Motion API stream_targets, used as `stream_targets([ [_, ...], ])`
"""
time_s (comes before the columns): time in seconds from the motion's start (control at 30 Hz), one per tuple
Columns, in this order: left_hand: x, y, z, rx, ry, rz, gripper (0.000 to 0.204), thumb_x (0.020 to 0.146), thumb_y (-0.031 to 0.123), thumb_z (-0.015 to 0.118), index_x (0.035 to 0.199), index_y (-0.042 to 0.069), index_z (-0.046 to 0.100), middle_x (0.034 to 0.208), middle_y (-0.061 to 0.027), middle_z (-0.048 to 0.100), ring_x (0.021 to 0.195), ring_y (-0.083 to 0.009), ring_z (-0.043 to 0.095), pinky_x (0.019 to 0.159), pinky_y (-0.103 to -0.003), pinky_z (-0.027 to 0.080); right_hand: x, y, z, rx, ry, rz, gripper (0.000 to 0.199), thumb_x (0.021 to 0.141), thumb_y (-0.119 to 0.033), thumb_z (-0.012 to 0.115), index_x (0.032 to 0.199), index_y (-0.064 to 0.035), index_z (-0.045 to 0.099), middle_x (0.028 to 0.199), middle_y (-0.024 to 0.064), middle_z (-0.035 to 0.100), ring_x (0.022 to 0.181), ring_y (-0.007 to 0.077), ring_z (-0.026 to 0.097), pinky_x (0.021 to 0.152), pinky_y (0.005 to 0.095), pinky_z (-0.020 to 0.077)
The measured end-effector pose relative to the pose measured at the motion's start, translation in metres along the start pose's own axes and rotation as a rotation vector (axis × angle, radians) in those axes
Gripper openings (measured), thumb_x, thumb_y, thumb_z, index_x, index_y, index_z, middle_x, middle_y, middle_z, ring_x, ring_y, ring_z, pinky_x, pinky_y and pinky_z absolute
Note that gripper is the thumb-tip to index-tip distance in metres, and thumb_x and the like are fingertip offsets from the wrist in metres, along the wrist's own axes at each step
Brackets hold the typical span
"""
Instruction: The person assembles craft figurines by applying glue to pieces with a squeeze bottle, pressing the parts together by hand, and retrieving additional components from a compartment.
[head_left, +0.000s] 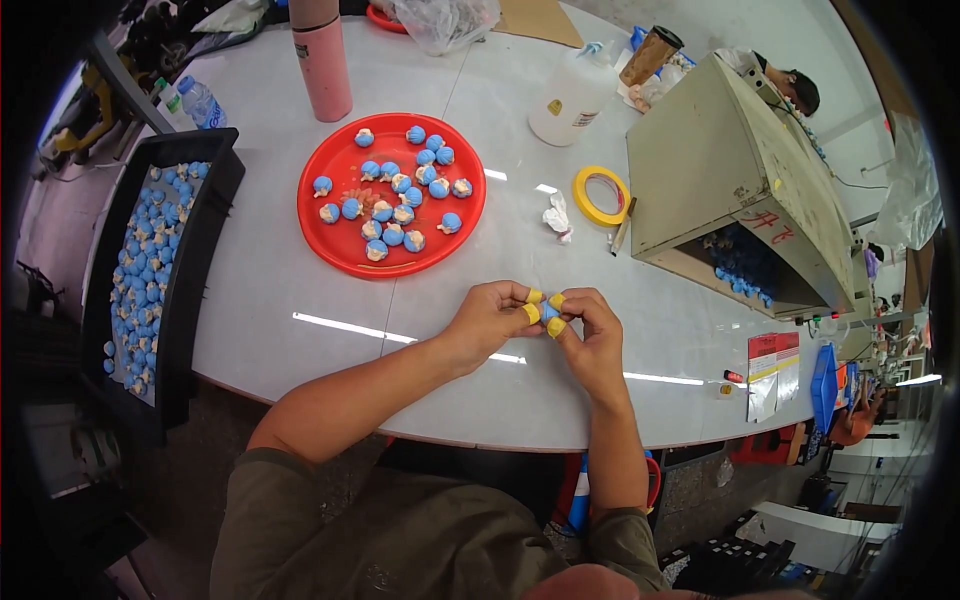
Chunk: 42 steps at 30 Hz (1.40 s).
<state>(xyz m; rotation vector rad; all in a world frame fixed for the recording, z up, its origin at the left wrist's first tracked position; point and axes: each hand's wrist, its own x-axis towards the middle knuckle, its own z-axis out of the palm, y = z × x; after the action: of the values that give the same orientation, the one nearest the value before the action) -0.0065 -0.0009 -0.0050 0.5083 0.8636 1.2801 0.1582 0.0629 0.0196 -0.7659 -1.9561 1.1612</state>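
Observation:
Both my hands meet over the near part of the table, pinching one small blue piece (548, 312) between them. My left hand (489, 322) grips it from the left with thumb and forefinger. From the right, my right hand (590, 335) holds the same piece with its thumb and forefinger. Yellow tape wraps these fingertips and covers much of the piece, so its shape is partly hidden. Beyond my left hand stands a round red tray (330, 240), where several blue balls with cream-coloured parts (393, 235) lie scattered.
A black bin (190, 290) full of similar balls stands at the left. Behind the red tray is a pink bottle (322, 75). A yellow tape roll (601, 196), crumpled tissue (558, 217) and white plastic bottle (570, 100) lie near a beige metal box (720, 170) on the right.

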Motion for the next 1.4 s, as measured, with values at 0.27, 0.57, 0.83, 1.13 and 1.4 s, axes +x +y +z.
stream_targets([
  [0.27,-0.002,0.005,0.004,-0.005,0.023,-0.019,0.018,0.092,0.005,0.055,0.106,-0.007,0.055,0.105,-0.0121,0.060,0.094,-0.0160,0.062,0.080,-0.025,0.055,-0.001,0.001,0.002,0.017,0.008,0.024,0.021,0.072,0.010,0.066,0.090,0.0018,0.060,0.096,0.0089,0.057,0.079,0.0139,0.054,0.073,0.0252,0.0462],
  [0.57,-0.004,0.012,0.005,-0.026,0.019,-0.074,0.022,0.093,0.017,0.057,0.108,0.001,0.057,0.103,-0.0088,0.062,0.093,-0.0150,0.062,0.079,-0.027,0.054,-0.002,0.005,0.003,0.243,-0.020,0.258,0.023,0.082,-0.008,0.070,0.098,0.0021,0.058,0.092,0.0033,0.057,0.078,0.0081,0.054,0.069,0.0226,0.0459],
  [0.83,-0.007,0.011,0.007,0.027,0.045,-0.164,0.027,0.093,0.027,0.058,0.105,0.003,0.056,0.098,-0.0081,0.062,0.088,-0.0166,0.064,0.075,-0.027,0.053,-0.005,-0.003,0.013,0.274,0.028,0.395,0.019,0.086,-0.017,0.068,0.087,-0.0015,0.056,0.076,-0.0019,0.056,0.066,0.0035,0.048,0.059,0.0189,0.0420],
  [1.13,-0.006,0.001,0.007,0.047,0.044,-0.037,0.014,0.091,0.012,0.059,0.098,0.000,0.058,0.095,-0.0098,0.064,0.079,-0.0169,0.066,0.069,-0.026,0.054,-0.006,0.001,0.026,0.217,0.088,0.388,0.026,0.095,-0.018,0.051,0.073,-0.0057,0.043,0.067,-0.0048,0.040,0.064,0.0039,0.034,0.054,0.0214,0.0298],
  [1.4,-0.008,-0.002,0.012,0.048,0.041,-0.011,0.012,0.091,0.011,0.059,0.094,-0.001,0.059,0.091,-0.0096,0.065,0.077,-0.0166,0.066,0.069,-0.025,0.055,-0.011,0.001,0.030,0.202,0.127,0.377,0.024,0.093,-0.010,0.047,0.071,-0.0063,0.037,0.067,-0.0043,0.037,0.064,0.0043,0.032,0.054,0.0223,0.0302],
])
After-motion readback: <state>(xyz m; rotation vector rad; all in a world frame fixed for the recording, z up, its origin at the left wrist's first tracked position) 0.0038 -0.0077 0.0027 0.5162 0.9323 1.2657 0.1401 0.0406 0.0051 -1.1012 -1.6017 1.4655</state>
